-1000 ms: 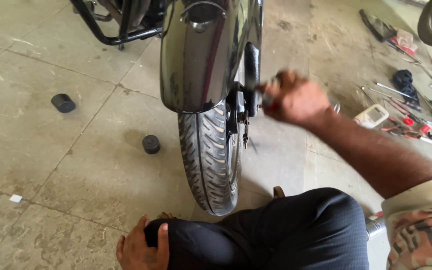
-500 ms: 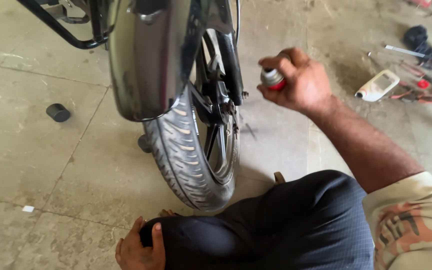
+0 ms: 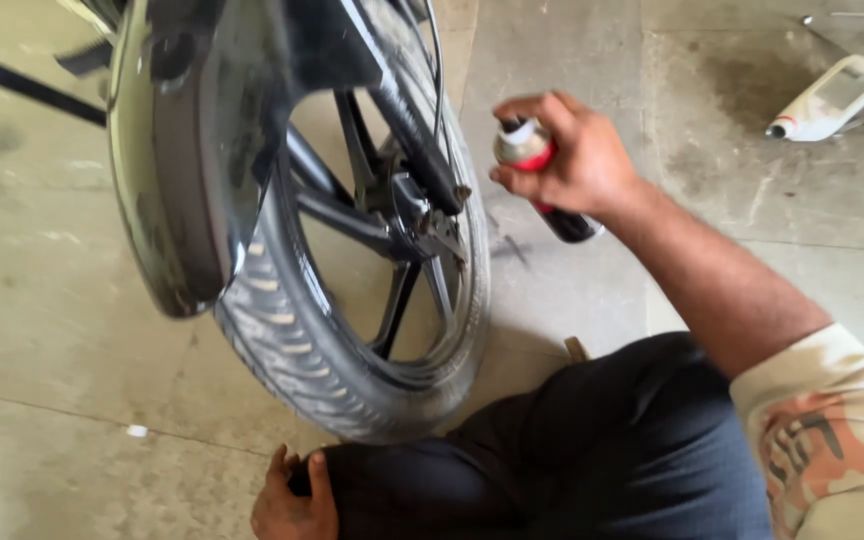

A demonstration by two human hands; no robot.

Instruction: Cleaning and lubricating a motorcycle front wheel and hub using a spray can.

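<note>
Right hand (image 3: 577, 160) hides most of the spray can (image 3: 527, 148) (label unreadable).

One head-worn camera looks steeply down from above the black spoked motorcycle wheel with its grey ribbed tyre (image 3: 352, 330), close enough that the wheel fills the left half; bare concrete floor (image 3: 52, 300) lies around the wheel.

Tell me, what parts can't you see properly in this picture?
All in the head view:
- Spray can: its middle is hidden by the right hand.
- Left hand: cut off by the bottom edge; its fingers go under the knee.
- Mudguard: blurred, and it covers part of the wheel.
- White bottle on the floor: too small and blurred to make out.
</note>
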